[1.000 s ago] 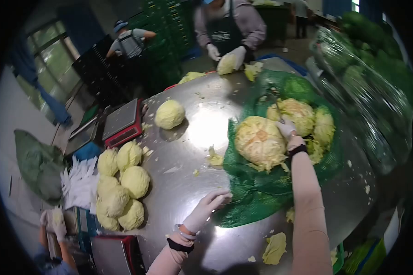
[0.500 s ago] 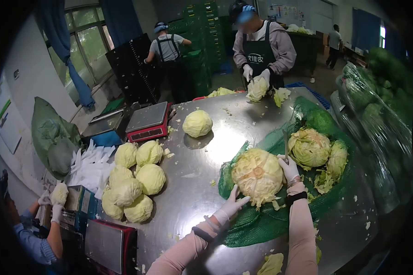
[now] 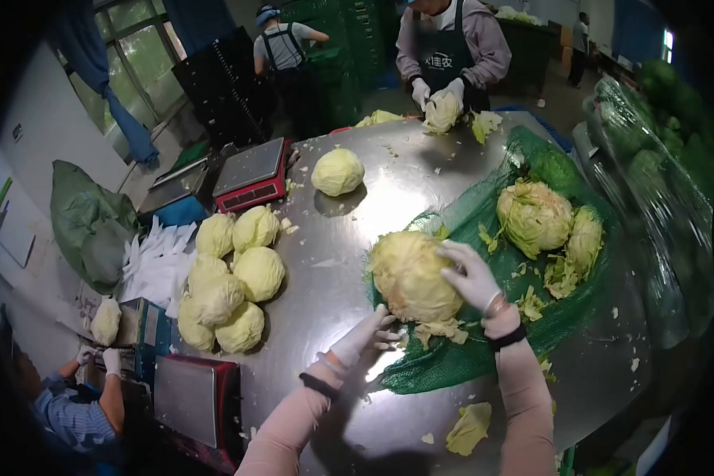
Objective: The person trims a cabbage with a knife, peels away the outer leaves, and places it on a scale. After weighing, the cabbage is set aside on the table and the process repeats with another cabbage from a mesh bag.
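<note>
A large cabbage rests on green netting, its cut stem end turned to the lower left. My right hand, in a white glove, lies against its right side with fingers apart; no knife shows in it. At the lower left edge of the cabbage is my left hand, gloved, fingers spread. A trimmed-looking leafy cabbage and a smaller leafy head lie on the netting to the right. Loose leaf pieces sit just below the large cabbage.
Several pale cabbages are piled at left, near red scales. A single cabbage stands farther back. Across the metal table, a co-worker holds a cabbage. Another person works at lower left. A loose leaf lies in front.
The large cabbage has tipped, so its stem end now faces lower left. My right hand has moved left onto it, and the knife seen there is out of sight. My left hand has shifted slightly left.
</note>
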The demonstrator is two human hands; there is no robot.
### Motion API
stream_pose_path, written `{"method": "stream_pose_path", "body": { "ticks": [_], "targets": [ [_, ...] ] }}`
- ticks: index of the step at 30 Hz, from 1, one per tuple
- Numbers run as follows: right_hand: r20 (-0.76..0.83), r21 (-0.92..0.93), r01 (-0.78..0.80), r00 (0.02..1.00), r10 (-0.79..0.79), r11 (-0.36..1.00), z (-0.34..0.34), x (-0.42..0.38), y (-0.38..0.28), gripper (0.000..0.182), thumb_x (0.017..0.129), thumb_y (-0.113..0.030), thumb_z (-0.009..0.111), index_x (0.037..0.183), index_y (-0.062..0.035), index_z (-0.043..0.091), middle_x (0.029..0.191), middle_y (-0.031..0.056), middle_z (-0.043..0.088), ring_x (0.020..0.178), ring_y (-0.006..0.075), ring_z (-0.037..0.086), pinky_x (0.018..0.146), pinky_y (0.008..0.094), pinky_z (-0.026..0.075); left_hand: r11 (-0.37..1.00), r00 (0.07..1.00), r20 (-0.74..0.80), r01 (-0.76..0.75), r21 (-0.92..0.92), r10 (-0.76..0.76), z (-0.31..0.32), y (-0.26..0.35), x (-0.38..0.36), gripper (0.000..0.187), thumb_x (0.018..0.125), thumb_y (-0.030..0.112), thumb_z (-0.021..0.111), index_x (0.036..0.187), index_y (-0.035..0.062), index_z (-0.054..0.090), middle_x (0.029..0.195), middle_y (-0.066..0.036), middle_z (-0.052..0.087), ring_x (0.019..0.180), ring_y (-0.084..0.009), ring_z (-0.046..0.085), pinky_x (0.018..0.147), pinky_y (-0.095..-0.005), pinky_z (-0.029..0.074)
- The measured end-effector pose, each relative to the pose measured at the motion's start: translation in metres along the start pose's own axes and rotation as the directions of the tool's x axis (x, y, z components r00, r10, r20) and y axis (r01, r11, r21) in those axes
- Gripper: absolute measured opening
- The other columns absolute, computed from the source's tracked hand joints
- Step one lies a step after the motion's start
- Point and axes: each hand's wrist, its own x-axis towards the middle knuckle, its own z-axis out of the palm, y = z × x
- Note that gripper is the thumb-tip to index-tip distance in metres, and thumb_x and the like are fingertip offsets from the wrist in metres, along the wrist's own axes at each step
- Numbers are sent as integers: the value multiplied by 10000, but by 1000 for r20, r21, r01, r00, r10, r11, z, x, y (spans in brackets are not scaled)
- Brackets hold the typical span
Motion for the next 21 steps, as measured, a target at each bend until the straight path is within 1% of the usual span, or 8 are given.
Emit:
{"method": "stream_pose_path", "body": {
  "ticks": [2, 4, 7, 9, 12, 13, 15, 21],
  "targets": [
    [155, -1, 221, 964, -218, 975, 6, -12, -43, 432, 809, -224, 629, 1217, -119, 539, 1210, 144, 538, 1131, 312, 489, 995, 339, 351, 998, 996, -74, -52, -17, 51, -9, -4, -35, 835, 838, 630, 456, 1424, 89, 208, 1230, -151, 494, 1060, -213, 518, 885, -317, 440],
    [219, 374, -117, 975, 35, 920, 8, -21, -58, 487, 820, -186, 624, 1279, -97, 489, 1192, 111, 556, 1101, 237, 513, 968, 329, 376, 943, 871, -418, -322, -86, 259, -18, -19, -69, 886, 833, 632, 463, 1445, 100, 104, 1386, -186, 330, 1245, -277, 388, 913, -388, 433],
    [189, 541, -357, 934, 304, 762, 38, -16, -10, 458, 889, -196, 568, 1315, -79, 445, 1179, 68, 556, 993, 94, 506, 846, 245, 440, 914, 773, -501, -391, 106, 389, -32, -28, -104, 919, 829, 641, 457, 1450, 114, 32, 1414, -197, 274, 1273, -310, 350, 918, -398, 433],
    [453, 507, -635, 771, 447, 583, 56, -20, -25, 463, 902, -205, 555, 1328, -76, 426, 1182, 81, 553, 960, 96, 520, 829, 241, 442, 903, 761, -513, -423, 69, 396, -44, -36, -114, 851, 837, 532, 554, 1425, 83, 134, 1372, -193, 329, 1237, -289, 386, 923, -384, 425],
    [669, 580, -715, 692, 271, 391, 110, -39, -16, 525, 912, -228, 543, 1367, -47, 353, 1213, 61, 518, 999, 103, 513, 859, 238, 422, 920, 765, -528, -383, 86, 369, -48, -51, -122, 640, 801, 249, 704, 1274, 59, 316, 1258, -144, 431, 1168, -239, 421, 969, -349, 372],
    [636, 584, -669, 729, 254, 459, 133, -49, -9, 547, 923, -240, 527, 1384, -38, 313, 1220, 43, 503, 1020, 106, 505, 875, 244, 415, 918, 760, -537, -389, 76, 367, -49, -62, -123, 640, 801, 249, 704, 1274, 59, 316, 1258, -144, 431, 1168, -239, 421, 969, -349, 372],
    [632, 709, -679, 731, 255, 191, 139, -61, -31, 546, 932, -241, 508, 1389, -31, 295, 1262, 42, 477, 1080, 122, 487, 930, 264, 386, 899, 725, -544, -410, 153, 423, -53, -76, -120, 640, 845, 269, 648, 1337, 81, 285, 1312, -129, 406, 1220, -214, 383, 982, -337, 352],
    [424, 641, -588, 807, 411, 493, 123, -113, -123, 508, 925, -179, 517, 1366, -10, 330, 1217, 33, 512, 1046, 109, 498, 911, 259, 393, 808, 826, -364, -532, -252, 430, -33, -97, -160, 654, 850, 335, 631, 1356, 124, 275, 1330, -65, 404, 1229, -217, 374, 999, -344, 347]
  ]
}}
